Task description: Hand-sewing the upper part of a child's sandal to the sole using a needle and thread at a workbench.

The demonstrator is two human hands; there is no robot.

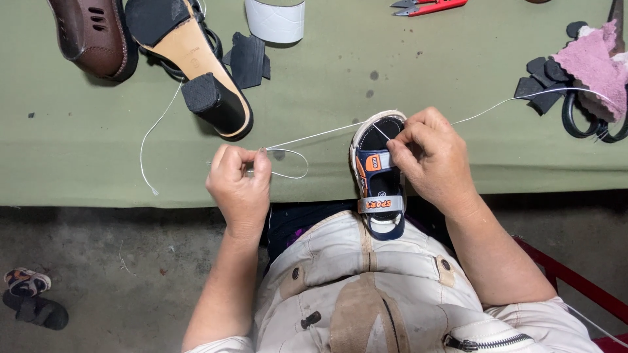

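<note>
Hands, two: left hand (239, 180) pinches one white thread (314, 136); right hand (428, 157) grips one small sandal (379, 176); two shoes (91, 33) lie beyond

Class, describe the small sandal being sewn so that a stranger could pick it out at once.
On the green table's near edge, under the right hand, lies a small navy-and-orange strapped child's sandal. Unlike the brown shoe and block-heeled sandal farther back, white thread runs from it.

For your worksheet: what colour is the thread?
White thread, clearest in the head view against the green table.
</note>
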